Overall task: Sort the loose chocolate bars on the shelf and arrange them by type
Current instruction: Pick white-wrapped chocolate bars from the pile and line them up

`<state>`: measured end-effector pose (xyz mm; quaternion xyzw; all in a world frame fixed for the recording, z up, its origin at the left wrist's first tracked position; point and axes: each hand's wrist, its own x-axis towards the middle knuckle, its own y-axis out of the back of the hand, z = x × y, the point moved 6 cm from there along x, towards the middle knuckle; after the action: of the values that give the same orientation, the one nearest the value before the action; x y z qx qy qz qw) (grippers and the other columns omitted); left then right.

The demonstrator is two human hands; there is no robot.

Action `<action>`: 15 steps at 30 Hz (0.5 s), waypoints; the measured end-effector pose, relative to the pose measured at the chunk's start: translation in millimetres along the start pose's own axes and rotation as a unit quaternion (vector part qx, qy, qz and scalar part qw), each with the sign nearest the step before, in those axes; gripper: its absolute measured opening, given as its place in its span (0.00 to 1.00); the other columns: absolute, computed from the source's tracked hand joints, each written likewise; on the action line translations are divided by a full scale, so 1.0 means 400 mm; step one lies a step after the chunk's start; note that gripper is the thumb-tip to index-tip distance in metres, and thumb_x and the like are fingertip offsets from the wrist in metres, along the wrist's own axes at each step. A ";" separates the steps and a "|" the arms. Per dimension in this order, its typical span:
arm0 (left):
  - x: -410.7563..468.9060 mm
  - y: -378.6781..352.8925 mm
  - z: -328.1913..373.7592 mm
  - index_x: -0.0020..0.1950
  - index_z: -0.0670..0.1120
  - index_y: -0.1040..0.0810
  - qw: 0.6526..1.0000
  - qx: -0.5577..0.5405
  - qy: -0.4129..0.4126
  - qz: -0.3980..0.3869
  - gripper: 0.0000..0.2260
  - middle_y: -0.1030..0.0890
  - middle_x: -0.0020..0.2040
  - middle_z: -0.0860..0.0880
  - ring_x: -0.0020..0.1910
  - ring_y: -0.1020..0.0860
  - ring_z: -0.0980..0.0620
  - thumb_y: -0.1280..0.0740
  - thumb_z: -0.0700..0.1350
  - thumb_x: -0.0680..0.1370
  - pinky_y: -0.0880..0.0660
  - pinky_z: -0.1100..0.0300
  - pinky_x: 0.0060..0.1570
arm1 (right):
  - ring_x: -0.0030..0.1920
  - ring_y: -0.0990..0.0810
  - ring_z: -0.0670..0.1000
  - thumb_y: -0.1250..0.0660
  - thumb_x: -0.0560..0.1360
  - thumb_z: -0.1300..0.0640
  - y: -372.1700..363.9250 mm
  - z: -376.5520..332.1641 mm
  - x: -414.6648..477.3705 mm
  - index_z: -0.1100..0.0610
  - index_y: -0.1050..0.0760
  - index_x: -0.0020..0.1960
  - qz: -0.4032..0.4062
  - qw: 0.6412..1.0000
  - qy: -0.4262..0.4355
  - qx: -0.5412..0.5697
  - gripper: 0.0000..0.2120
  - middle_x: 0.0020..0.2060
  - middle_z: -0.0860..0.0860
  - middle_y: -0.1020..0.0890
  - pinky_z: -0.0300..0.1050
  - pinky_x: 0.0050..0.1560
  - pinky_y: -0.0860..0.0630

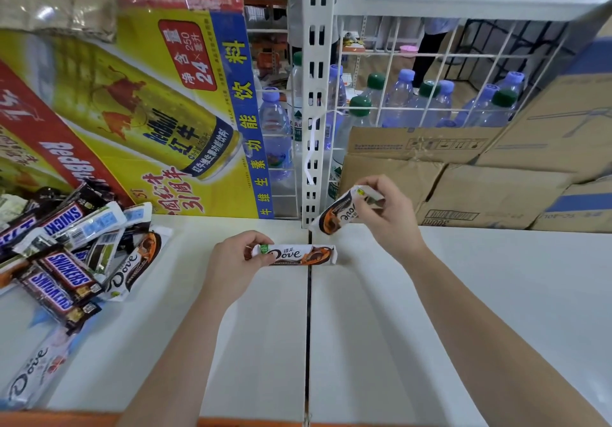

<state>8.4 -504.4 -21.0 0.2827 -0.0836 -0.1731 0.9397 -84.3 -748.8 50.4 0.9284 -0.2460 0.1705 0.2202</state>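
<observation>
At the far left the unsorted pile [71, 247] lies on the white shelf [463, 294]: dark Snickers bars [68, 269] with blue lettering, pale white-and-blue wrappers whose print is too small to read, and a Dove bar [134, 266] in brown and orange. A paler Dove bar [31, 375] lies alone near the front edge. Behind the pile stands a yellow Red Bull carton [159, 108] marked "24" and "250".

The left hand [235, 261] pinches one end of a Dove bar [298, 255] between thumb and curled fingers; the bar lies flat across the seam between shelf panels, seemingly resting on the surface, though I cannot be sure. The right hand [385, 214] holds a second Dove bar [341, 215] lifted and tilted, fingers closed on its upper end.

These bars look light and stiff, with slick, crinkly film that could slip, so a grip across the body probably holds better than one on the crimped end. Snapping is likely the main hazard.

Cardboard boxes [463, 178] sit at the right.
</observation>
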 end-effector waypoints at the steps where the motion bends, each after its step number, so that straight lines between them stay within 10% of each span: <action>1: -0.001 0.003 -0.001 0.39 0.55 0.21 1.000 -0.001 0.001 -0.001 0.09 0.28 0.25 0.57 0.26 0.35 0.56 0.25 0.41 0.68 0.39 0.62 0.29 | 0.40 0.22 0.44 0.34 0.76 0.61 -0.003 -0.011 0.003 0.54 0.23 0.51 0.002 0.999 0.029 -0.038 0.05 0.42 0.44 0.21 0.38 0.40 0.24; 7: -0.012 0.016 -0.011 0.39 0.56 0.21 1.000 -0.003 0.000 -0.003 0.10 0.27 0.26 0.56 0.27 0.34 0.54 0.25 0.41 0.67 0.38 0.59 0.30 | 0.44 0.23 0.39 0.30 0.73 0.60 -0.093 -0.011 -0.016 0.52 0.26 0.60 -0.084 0.989 0.024 -0.118 0.17 0.45 0.44 0.20 0.30 0.45 0.28; 15: -0.026 0.022 -0.019 0.39 0.57 0.21 1.000 -0.012 -0.005 -0.006 0.11 0.25 0.28 0.55 0.28 0.34 0.54 0.25 0.41 0.68 0.37 0.58 0.32 | 0.31 0.31 0.46 0.29 0.72 0.55 -0.115 0.107 -0.085 0.60 0.30 0.38 -0.118 0.971 -0.084 -0.188 0.12 0.30 0.47 0.28 0.38 0.32 0.37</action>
<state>3.0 -489.8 -23.2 0.2714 -0.0849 -0.1811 0.9414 -78.9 -721.0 -15.0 0.9041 -0.1796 0.0151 0.3875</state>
